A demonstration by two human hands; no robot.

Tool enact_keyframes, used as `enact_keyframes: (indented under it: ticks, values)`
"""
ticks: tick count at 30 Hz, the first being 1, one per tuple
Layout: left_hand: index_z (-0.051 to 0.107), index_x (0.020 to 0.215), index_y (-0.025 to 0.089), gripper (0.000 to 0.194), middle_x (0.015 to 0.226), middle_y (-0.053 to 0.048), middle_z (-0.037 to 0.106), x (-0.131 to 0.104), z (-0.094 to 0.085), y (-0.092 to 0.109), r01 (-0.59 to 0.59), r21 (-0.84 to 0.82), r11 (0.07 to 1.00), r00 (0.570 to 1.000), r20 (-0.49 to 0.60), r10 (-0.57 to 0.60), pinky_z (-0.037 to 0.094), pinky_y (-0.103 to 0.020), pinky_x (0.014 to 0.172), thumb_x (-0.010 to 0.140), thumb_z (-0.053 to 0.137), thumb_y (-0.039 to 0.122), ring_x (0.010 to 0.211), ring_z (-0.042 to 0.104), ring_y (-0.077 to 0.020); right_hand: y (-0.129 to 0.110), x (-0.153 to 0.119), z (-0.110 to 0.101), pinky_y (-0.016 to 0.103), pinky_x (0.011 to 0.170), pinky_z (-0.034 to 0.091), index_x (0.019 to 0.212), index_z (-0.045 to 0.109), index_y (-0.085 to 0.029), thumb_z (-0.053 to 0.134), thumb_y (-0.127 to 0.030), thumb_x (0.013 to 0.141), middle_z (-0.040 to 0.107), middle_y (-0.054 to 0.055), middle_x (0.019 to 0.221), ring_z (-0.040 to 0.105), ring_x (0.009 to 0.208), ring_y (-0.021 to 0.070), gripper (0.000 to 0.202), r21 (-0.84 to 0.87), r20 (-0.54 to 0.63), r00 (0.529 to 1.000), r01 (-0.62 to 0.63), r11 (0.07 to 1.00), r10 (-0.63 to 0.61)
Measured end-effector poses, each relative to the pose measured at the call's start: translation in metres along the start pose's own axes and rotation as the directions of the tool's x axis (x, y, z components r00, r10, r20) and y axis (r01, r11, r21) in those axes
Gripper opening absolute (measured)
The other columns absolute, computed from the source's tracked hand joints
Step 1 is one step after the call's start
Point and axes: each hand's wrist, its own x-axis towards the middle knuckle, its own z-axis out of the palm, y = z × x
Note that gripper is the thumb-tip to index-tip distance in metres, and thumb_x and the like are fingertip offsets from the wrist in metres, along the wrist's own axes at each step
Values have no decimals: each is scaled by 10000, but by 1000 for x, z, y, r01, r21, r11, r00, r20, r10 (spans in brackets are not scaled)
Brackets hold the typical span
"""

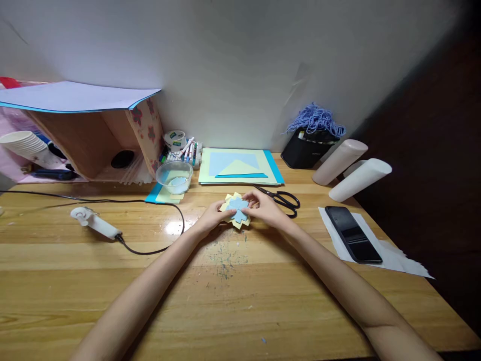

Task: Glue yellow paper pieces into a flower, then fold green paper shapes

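A paper flower (pixel 237 204) with light blue petals layered over pale yellow ones is held just above the table, near its middle. My left hand (pixel 215 216) grips the flower's left side, thumb on top of the blue layer. From the right, my right hand (pixel 263 206) pinches the opposite side, with its thumb close to the centre. The fingers beneath the paper are hidden. Black-handled scissors (pixel 287 200) lie just right of my right hand. Behind the flower rests a stack of yellow and blue paper sheets (pixel 240 165).
A clear bowl (pixel 175 176) with paper pieces stands back left, beside markers (pixel 190 153). A corded white glue gun (pixel 95 223) lies left, its cable crossing the table. At right are a phone (pixel 353 234), two white rolls (pixel 361 179) and a black holder (pixel 306 149) with blue yarn.
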Motion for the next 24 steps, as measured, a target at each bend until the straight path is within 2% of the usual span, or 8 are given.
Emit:
enact_keyframes:
  ticks: [3,5,7,10,16,21,24]
  values:
    - [561,1016,111,421,909,-110,624,1,0,0,2,4,1000,1000,-1,-2,453,-306,707,684,644,357,776,588,-181,1,1,-3,285,675,467,955,569,-198,655,-285,627,530,71,1056,532,899,180,351,-93,-120,992,32,995,-44]
    - [561,1030,111,431,926,-114,625,1,0,1,-3,17,1000,1000,-1,3,451,-312,720,683,645,353,794,589,-189,2,3,-6,305,716,470,1023,552,-202,668,-309,629,523,87,1098,521,966,199,425,-48,-134,991,7,999,-13]
    - [559,1044,106,447,937,-117,625,1,-1,1,-2,17,1000,1000,0,2,451,-310,717,681,646,352,800,589,-193,3,5,-8,317,727,477,1074,529,-184,677,-321,632,577,94,1028,555,925,200,486,85,-14,997,-69,994,70]
    - [551,1062,101,470,965,-124,621,1,-1,1,7,6,1000,1000,8,-7,453,-299,698,673,654,344,795,590,-190,7,7,-9,323,727,481,1073,530,-160,692,-315,630,637,83,911,602,828,192,496,269,198,970,-195,943,144]
    - [560,1036,104,450,915,-105,628,2,2,1,-30,16,999,998,-59,31,448,-269,650,672,653,352,746,588,-166,10,7,-9,293,725,459,918,620,-129,708,-326,602,654,75,893,604,796,182,382,346,229,966,-196,917,120]
    - [577,944,106,412,798,-64,631,2,5,-2,-53,173,984,978,-190,86,432,-232,559,642,671,370,647,572,-141,7,5,-7,247,659,441,857,636,-117,678,-328,628,649,56,832,587,733,150,314,328,306,945,-217,919,114]
    - [560,957,112,413,786,-62,632,2,7,-4,-48,220,974,978,-188,90,446,-242,551,655,658,376,637,585,-147,8,6,-10,232,628,437,831,635,-125,672,-330,628,646,38,799,583,712,145,291,313,334,937,-210,926,100]
